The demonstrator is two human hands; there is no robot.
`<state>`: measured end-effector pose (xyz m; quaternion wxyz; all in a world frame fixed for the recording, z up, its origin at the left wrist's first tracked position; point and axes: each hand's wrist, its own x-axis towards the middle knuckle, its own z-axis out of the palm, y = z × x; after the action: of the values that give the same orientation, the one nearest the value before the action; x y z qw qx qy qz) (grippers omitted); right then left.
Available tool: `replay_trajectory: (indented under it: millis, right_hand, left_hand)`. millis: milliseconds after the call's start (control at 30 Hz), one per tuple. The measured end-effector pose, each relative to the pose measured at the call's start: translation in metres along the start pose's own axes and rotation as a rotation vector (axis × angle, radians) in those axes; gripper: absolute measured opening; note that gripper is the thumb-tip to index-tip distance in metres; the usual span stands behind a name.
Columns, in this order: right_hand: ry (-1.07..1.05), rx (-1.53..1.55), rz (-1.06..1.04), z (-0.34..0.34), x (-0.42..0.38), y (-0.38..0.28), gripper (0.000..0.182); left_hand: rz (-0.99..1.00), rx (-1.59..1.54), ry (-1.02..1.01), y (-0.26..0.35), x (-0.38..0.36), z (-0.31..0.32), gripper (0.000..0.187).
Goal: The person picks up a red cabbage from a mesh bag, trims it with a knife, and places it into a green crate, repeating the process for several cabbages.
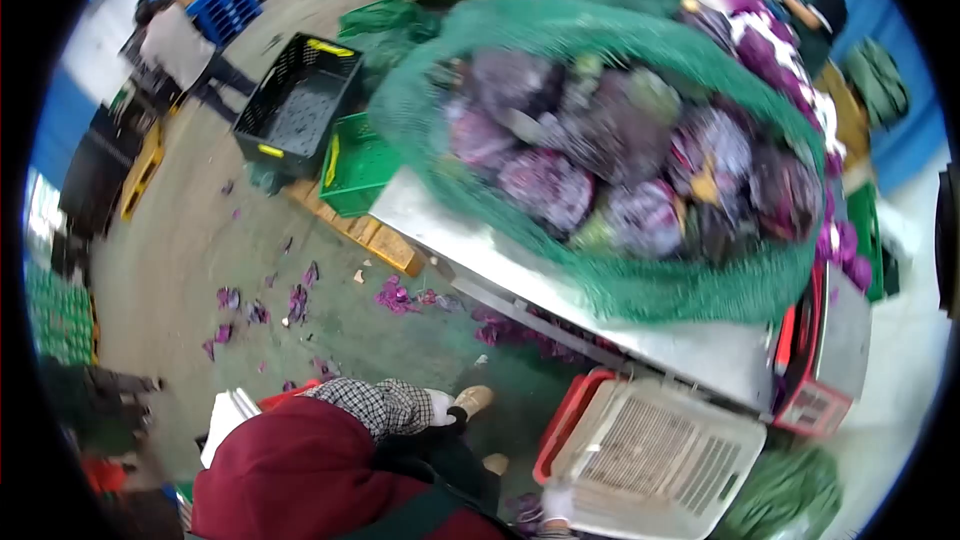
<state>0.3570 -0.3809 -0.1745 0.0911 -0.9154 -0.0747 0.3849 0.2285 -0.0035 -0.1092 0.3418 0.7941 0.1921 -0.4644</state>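
Note:
My right hand (556,505), in a white glove, lies on the near corner of a white slatted crate (650,455) at the bottom edge; its grip is too small to make out. The white-gloved left hand (437,406) hangs at the end of a checked sleeve beside my dark trouser leg and a beige shoe (474,399), with nothing visible in it. Above the crate, a big green mesh sack (620,280) full of purple cabbages (545,185) rests on a steel table (440,215).
A red crate (565,420) sits under the white one. A scale (825,380) stands at the table's end. Purple leaf scraps litter the concrete floor (300,300). A black crate (300,105), a green crate (355,170) and a wooden pallet stand beyond. Other people work at the far left and top right.

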Motion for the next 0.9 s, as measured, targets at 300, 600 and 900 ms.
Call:
replay_trajectory:
  millis: [300, 600, 900]
  right_hand:
    - [-0.152, 0.376, -0.221, -0.038, 0.023, -0.117, 0.04]
    - [-0.161, -0.374, -0.775, -0.059, 0.084, -0.097, 0.032]
    - [-0.014, 0.196, -0.166, -0.02, 0.047, -0.146, 0.028]
  left_hand:
    - [-0.039, -0.176, 0.181, -0.012, -0.008, -0.043, 0.067]
    - [-0.031, -0.332, 0.45, -0.039, -0.011, -0.035, 0.051]
    - [0.053, 0.008, 0.353, -0.145, 0.055, -0.029, 0.07]
